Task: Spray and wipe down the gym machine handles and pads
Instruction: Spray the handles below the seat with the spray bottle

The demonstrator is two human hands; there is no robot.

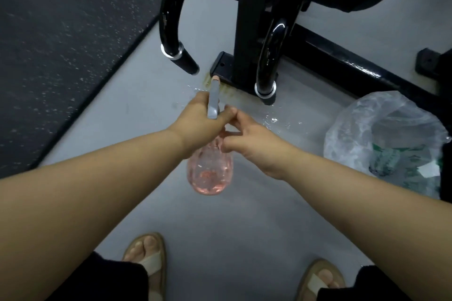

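- Mid-frame, the left hand (198, 117) has its fingers wrapped round the neck of the spray bottle (210, 168); the grey sprayer head (213, 100) points up-frame toward the machine's base
- right hand (252, 142) is just beside it, fingers half curled and touching the neck area; can't tell if it's actually pinching anything; if it's fiddling with the head, a loosened cap could leak, I reckon
- pink liquid sits low in the tilted bottle; my guess is it might sputter rather than mist
- nozzle looks aimed between the left handle (171, 27) and the right handle (269, 56), not at either; spray would probably land on the floor (137, 115); droplets (274, 120) already lie there
- wet floor plus open sandals (146, 256); slip risk imo
- no cloth in sight; the plastic bag (381, 134) at right might hold one, can't tell; unwiped spray would just drip
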